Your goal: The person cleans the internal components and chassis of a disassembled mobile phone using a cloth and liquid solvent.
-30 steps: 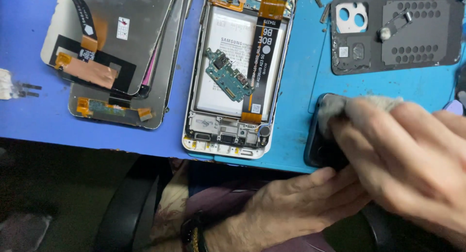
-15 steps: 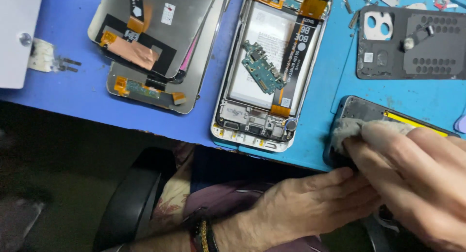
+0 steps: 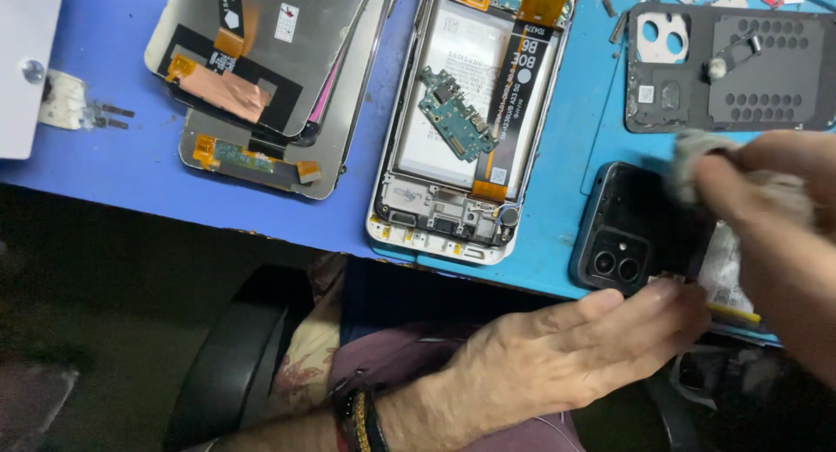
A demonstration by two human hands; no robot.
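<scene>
A dark phone back cover [image 3: 640,221], glossy and rounded at the corners, lies at the near edge of a blue mat [image 3: 566,217], its twin camera rings at the bottom left corner. The left hand [image 3: 566,356] reaches in from below, palm down, fingers held together and stretched out, their tips touching the cover's near edge by the camera rings. The right hand [image 3: 766,208] comes in from the right, blurred, its fingers pinched on a small grey cloth [image 3: 697,151] that sits over the cover's upper right corner. A white label strip with a yellow edge [image 3: 727,282] lies just right of the cover, partly under the right hand.

To the left of the cover, well apart from both hands, lies an opened phone frame [image 3: 470,121] with a pale metal rim, a flat white battery, a black strip down it, and a small green circuit board [image 3: 455,121] resting loose on top. Further left, two flat screen panels [image 3: 261,77] are stacked face down, grey and matte, with copper-coloured foil and orange flex strips. Above the cover lies a black plastic inner plate [image 3: 731,69] with rows of round holes and two camera cut-outs. A beaded band [image 3: 361,417] circles the left wrist.
</scene>
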